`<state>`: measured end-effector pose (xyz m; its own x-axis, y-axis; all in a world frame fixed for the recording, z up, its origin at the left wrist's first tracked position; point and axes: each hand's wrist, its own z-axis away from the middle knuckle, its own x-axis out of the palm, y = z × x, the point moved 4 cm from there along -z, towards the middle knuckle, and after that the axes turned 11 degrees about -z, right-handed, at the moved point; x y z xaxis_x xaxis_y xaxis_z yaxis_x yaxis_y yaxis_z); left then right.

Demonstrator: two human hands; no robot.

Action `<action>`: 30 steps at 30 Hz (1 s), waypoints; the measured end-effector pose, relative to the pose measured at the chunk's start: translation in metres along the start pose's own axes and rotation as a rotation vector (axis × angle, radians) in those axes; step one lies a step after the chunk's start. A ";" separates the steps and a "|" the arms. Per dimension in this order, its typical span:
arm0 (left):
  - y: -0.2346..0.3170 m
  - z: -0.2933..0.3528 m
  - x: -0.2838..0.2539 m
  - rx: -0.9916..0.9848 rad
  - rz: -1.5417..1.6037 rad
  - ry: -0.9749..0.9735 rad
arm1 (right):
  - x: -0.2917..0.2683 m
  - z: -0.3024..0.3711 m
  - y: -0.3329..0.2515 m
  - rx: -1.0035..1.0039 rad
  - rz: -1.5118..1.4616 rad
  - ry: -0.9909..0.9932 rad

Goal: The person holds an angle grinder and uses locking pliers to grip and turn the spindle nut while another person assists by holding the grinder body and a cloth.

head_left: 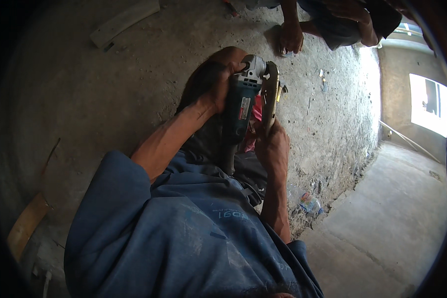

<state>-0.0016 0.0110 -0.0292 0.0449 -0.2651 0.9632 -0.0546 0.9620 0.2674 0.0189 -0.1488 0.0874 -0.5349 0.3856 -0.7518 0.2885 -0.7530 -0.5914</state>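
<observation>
A dark green angle grinder [239, 107] with a silver gear head lies lengthwise in front of my body, its tail end toward my shirt. My left hand [221, 88] grips it from the left side, close to the gear head. On the right, my right hand [273, 144] is closed round the lower end of a long, narrow, worn metal tool [269, 97]. Its upper end meets the grinder's head at the spindle side; its exact kind is unclear. Pink-red cloth [257, 108] shows between grinder and tool. A small yellowish piece [279, 94] sits beside the tool.
Another person's hand [291, 38] reaches to the rough concrete floor ahead, over a small object. A board [124, 22] lies at far left, a wooden piece [27, 223] at near left. A crumpled plastic bottle [310, 203] rests right, by a smoother floor strip [377, 218].
</observation>
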 end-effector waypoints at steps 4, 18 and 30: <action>0.004 0.003 0.004 0.033 -0.062 0.058 | -0.003 -0.003 0.006 -0.042 0.061 -0.015; 0.023 0.018 0.028 0.188 -0.362 0.200 | 0.010 -0.012 0.040 0.002 -0.474 -0.124; 0.014 0.026 0.001 0.290 -0.517 0.235 | 0.017 -0.009 0.039 -0.046 -0.535 -0.109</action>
<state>-0.0281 0.0224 -0.0242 0.3535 -0.6378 0.6843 -0.2335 0.6482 0.7248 0.0282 -0.1668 0.0484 -0.6949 0.6492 -0.3094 -0.0134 -0.4418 -0.8970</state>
